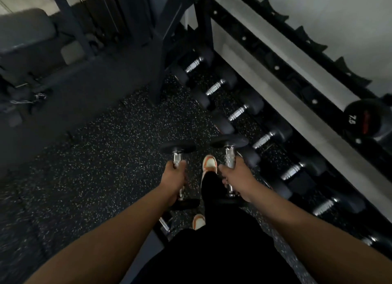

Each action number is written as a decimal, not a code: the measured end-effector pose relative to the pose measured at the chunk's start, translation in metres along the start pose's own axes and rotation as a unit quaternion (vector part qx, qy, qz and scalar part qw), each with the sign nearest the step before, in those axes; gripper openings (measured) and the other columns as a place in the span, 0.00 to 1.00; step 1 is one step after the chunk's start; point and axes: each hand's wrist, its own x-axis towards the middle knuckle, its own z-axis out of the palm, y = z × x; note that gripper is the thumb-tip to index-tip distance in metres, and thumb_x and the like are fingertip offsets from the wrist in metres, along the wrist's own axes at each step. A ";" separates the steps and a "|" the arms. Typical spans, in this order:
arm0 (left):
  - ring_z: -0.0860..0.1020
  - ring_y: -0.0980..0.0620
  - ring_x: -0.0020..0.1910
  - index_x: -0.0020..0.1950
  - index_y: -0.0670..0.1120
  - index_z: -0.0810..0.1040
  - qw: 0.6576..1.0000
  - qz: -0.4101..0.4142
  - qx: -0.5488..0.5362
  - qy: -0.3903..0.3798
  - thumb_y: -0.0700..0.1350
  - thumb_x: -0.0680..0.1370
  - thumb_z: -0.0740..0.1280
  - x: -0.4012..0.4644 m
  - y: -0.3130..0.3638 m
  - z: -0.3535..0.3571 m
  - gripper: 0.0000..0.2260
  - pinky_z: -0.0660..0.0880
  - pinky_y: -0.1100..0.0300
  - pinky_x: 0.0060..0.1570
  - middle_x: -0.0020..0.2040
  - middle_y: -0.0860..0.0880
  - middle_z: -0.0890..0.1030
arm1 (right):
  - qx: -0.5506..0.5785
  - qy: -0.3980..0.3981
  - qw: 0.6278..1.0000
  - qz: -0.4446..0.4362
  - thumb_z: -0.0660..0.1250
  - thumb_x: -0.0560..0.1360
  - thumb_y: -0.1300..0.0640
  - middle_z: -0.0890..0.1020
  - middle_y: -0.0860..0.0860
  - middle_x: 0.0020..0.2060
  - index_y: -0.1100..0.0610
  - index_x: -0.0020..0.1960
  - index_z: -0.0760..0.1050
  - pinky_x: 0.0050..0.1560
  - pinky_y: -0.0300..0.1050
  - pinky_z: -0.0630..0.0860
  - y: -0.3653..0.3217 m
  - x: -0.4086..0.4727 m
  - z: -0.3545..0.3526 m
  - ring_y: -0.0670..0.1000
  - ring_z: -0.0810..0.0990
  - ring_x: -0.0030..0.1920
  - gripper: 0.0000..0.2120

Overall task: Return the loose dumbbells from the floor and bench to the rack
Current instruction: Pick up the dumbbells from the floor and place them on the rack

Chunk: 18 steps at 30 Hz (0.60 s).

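Both forearms reach down from the bottom edge, over black trousers; left hand (175, 175) is curled round the chrome handle of the left dumbbell (177, 149), right hand (237, 176) is curled round the handle of the right dumbbell (230, 141); both hands fully wrapped, nothing loose in them; each dumbbell hangs off the floor with one black head ahead of the knuckles and one behind the wrist; an orange-and-white shoe (209, 163) shows between the two dumbbells; speckled rubber floor (101, 148) below. Dumbbell rack (275, 67) runs diagonally, just right of the right dumbbell; its lowest tier carries a row of black dumbbells (239, 112) with chrome handles; upper tiers show bare saddles, one large black dumbbell (360, 118) sits on the middle tier at the far right end of the rack. Left of the rack stands a dark machine frame (163, 40); further left of it a padded surface (25, 33), dim and blurred.
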 end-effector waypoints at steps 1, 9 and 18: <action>0.77 0.46 0.40 0.53 0.48 0.71 1.000 -0.005 0.003 0.004 0.55 0.81 0.61 0.012 0.012 -0.001 0.11 0.78 0.48 0.44 0.45 0.43 0.78 | 0.002 -0.003 1.000 0.001 0.68 0.79 0.57 0.77 0.53 0.45 0.56 0.61 0.66 0.43 0.51 0.79 -0.013 0.013 0.001 0.52 0.78 0.38 0.15; 0.76 0.46 0.37 0.52 0.46 0.71 1.000 -0.022 0.013 0.015 0.54 0.81 0.62 0.105 0.132 -0.005 0.11 0.74 0.55 0.35 0.43 0.42 0.77 | -0.020 -0.034 0.999 0.009 0.69 0.74 0.50 0.81 0.55 0.47 0.55 0.61 0.69 0.50 0.56 0.81 -0.120 0.129 0.003 0.55 0.82 0.44 0.19; 0.77 0.46 0.37 0.54 0.45 0.72 0.999 -0.014 0.033 0.009 0.54 0.80 0.63 0.204 0.259 -0.005 0.13 0.78 0.48 0.39 0.41 0.44 0.78 | -0.035 -0.012 0.999 0.004 0.67 0.78 0.54 0.78 0.55 0.48 0.60 0.65 0.66 0.35 0.42 0.71 -0.233 0.218 0.001 0.50 0.77 0.40 0.19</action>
